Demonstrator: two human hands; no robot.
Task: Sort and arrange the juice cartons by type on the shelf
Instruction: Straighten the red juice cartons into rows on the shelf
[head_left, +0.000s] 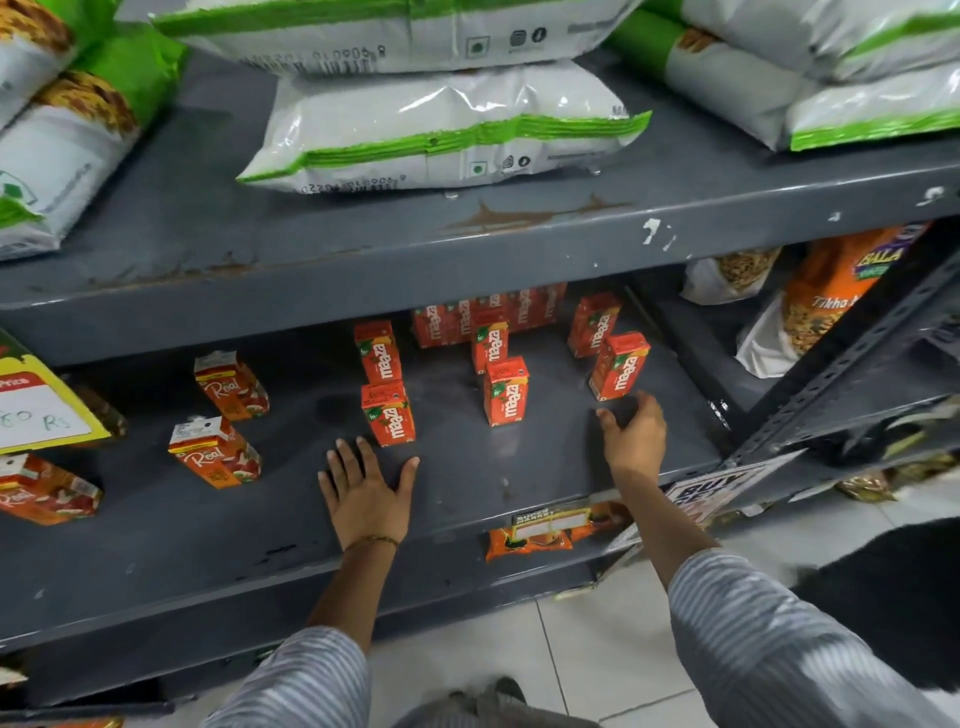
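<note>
On the grey shelf (467, 499) stand several small orange Maaza cartons, scattered in the middle and right, with a tighter row (488, 317) at the back. Three Real cartons lie further left: one (231, 384) at the back, one (215, 451) nearer, one (44, 488) at the far left. My left hand (366, 493) rests flat and open on the shelf, its fingertips just below the front Maaza carton (389, 413). My right hand (634, 434) hovers open with spread fingers just below the right-hand Maaza carton (621, 366). Neither hand holds anything.
The shelf above (363, 249) overhangs the cartons and carries large white-and-green bags (441, 124). A yellow price tag (41, 410) hangs at the left. Orange snack bags (831, 296) fill the neighbouring bay on the right, behind a slotted upright (852, 364). White floor tiles lie below.
</note>
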